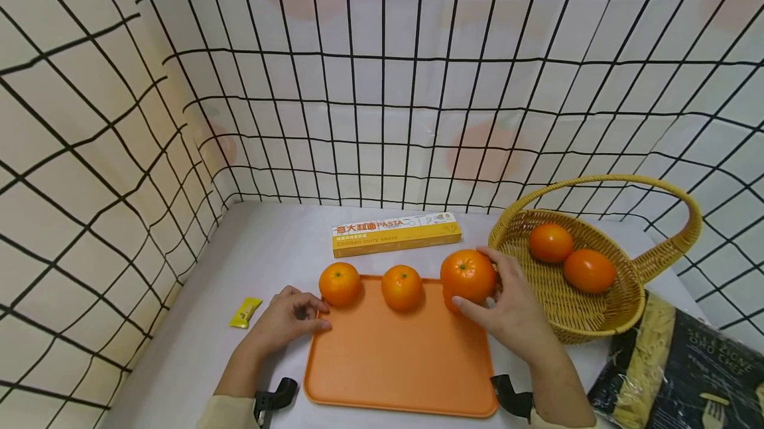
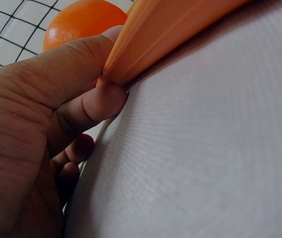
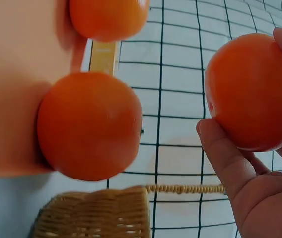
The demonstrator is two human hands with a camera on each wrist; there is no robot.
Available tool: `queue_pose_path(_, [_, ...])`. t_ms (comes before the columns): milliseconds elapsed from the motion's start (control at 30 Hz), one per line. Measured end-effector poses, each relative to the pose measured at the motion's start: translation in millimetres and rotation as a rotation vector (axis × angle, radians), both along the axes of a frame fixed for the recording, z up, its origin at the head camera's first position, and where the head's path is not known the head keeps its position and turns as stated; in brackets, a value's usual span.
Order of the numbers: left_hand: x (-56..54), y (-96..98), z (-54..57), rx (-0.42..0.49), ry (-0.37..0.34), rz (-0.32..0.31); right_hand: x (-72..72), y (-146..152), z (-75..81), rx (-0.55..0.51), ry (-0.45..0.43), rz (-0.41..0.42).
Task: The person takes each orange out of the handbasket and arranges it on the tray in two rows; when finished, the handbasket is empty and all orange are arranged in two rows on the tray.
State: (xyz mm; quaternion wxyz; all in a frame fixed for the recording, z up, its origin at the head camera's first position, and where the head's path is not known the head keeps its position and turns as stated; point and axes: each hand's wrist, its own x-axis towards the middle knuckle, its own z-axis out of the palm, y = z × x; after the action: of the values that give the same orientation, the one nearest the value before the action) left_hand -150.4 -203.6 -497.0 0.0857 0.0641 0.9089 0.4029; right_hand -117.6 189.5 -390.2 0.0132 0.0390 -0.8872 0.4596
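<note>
An orange tray (image 1: 398,363) lies on the white table, with my left hand (image 1: 289,318) at its upper left side. In the left wrist view, the thumb and a finger pinch the tray rim (image 2: 126,54). Two oranges sit along the tray's far edge, a left orange (image 1: 340,284) and a middle orange (image 1: 402,288). My right hand (image 1: 514,303) holds another orange (image 1: 469,274) in its fingers and thumb. Below that one, mostly hidden in the head view, a further orange (image 3: 89,126) rests at the tray's far right corner.
To the right stands a wicker basket (image 1: 549,296) with a tall handle and two orange fruits (image 1: 550,243) inside. A pasta box (image 1: 396,235) lies behind the tray. A yellow wrapped packet (image 1: 245,313) is at left, a pasta bag (image 1: 686,369) at front right. Black wire grid (image 1: 382,97) encloses the table.
</note>
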Motion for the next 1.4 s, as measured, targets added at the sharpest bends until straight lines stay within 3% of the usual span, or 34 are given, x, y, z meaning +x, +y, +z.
queue_pose_path(300, [0.1, 0.8, -1.1, 0.005, -0.008, 0.008, 8.5, -27, -10.4, 0.047, 0.030, 0.086])
queue_pose_path(900, [0.3, 1.4, -1.2, 0.006, -0.020, 0.015, 18.7, -63, -19.8, -0.003, -0.063, 0.232])
queue_pose_path(1167, [0.9, 0.6, -1.7, 0.010, -0.021, 0.010, 24.4, -78, -27.1, 0.059, -0.115, 0.331])
queue_pose_path(1400, [0.9, 0.9, -0.1, 0.008, -0.013, 0.014, 25.3, -90, -30.5, 0.099, -0.132, 0.369])
